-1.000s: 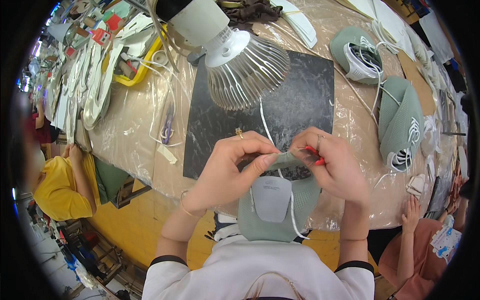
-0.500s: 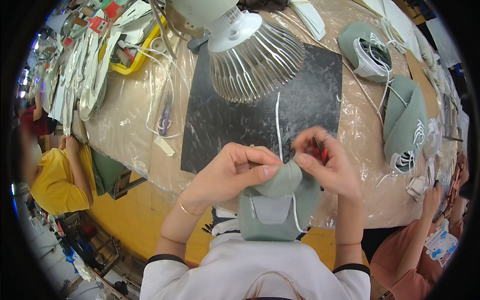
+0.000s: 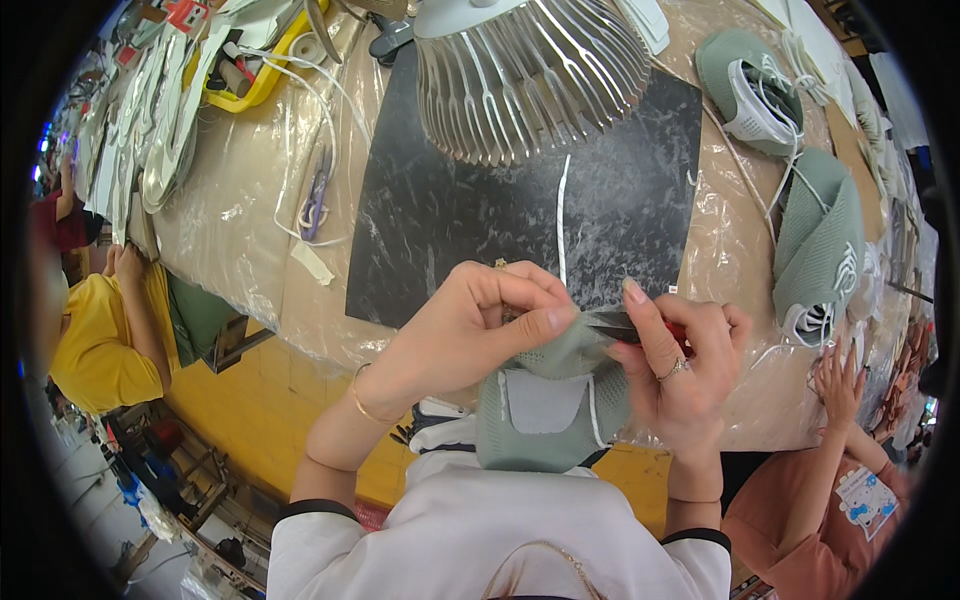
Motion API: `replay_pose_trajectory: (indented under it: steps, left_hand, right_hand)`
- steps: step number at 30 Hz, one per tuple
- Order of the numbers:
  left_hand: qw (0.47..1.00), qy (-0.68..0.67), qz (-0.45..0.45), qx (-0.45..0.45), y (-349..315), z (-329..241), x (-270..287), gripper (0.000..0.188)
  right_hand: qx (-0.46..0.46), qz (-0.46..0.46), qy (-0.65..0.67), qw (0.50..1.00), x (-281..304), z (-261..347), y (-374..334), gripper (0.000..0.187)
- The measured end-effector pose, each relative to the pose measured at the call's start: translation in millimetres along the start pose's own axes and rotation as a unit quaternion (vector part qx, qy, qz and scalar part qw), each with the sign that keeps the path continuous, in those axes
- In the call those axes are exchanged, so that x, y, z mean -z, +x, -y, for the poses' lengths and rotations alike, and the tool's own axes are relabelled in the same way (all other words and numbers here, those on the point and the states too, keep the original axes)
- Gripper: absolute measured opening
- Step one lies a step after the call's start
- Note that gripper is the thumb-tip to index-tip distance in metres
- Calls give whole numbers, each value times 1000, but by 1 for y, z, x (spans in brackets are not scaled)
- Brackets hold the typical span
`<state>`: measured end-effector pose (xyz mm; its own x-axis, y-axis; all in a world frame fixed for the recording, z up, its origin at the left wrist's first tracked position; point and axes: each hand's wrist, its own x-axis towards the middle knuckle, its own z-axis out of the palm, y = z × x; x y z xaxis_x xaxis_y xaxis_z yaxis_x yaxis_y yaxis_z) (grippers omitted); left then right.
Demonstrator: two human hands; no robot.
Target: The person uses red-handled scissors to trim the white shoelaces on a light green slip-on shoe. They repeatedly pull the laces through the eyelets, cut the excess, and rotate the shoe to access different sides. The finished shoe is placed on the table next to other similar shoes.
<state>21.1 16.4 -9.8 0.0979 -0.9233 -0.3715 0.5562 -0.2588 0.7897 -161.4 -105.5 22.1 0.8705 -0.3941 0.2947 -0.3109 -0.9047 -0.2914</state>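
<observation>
My left hand (image 3: 480, 322) pinches the upper edge of a grey-green knit shoe upper (image 3: 550, 455) between thumb and fingers, close in front of my chest. A pale grey patch (image 3: 545, 403) shows on the upper, with a white cord (image 3: 594, 410) beside it. In my right hand (image 3: 690, 365) is a pair of small red-handled scissors (image 3: 612, 324). Their dark blades point left and lie against the pinched edge; whether they are cutting is hidden. Just beyond my fingertips, a white strip (image 3: 563, 220) lies on the black mat (image 3: 460, 220).
A ribbed metal lamp (image 3: 535, 85) hangs over the mat. Green knit shoe uppers (image 3: 820, 225) with white laces lie at the right. Purple-handled snips (image 3: 318, 195) and a yellow tray (image 3: 265, 90) are at the left. Co-workers sit on both sides.
My right hand has turned, bringing the scissors' blades to the upper's edge. The view has shifted, so the lamp and mat sit higher. The right co-worker's hands have come together.
</observation>
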Motion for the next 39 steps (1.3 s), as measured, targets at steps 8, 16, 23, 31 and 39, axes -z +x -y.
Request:
replay_pose_trajectory:
  steps: [8,16,23,31,39]
  left_hand:
    - [1000,13,4,-15,-1,-1,-1,15]
    - [1000,27,1,-9,-1,-1,-3,16]
    - [999,28,6,-26,-1,-1,-5,17]
    - [998,49,-18,-24,2,6,-5,15]
    - [993,84,-58,-57,-5,6,-8,14]
  right_hand:
    - [-10,-4,-8,1000,1,1,-2,44]
    - [-31,2,27,999,-1,5,-3,43]
    - [-71,-104,92,988,-25,12,-22,49]
    - [-15,-124,8,992,-36,10,-34,51]
    - [-99,-138,108,980,-42,20,-30,48]
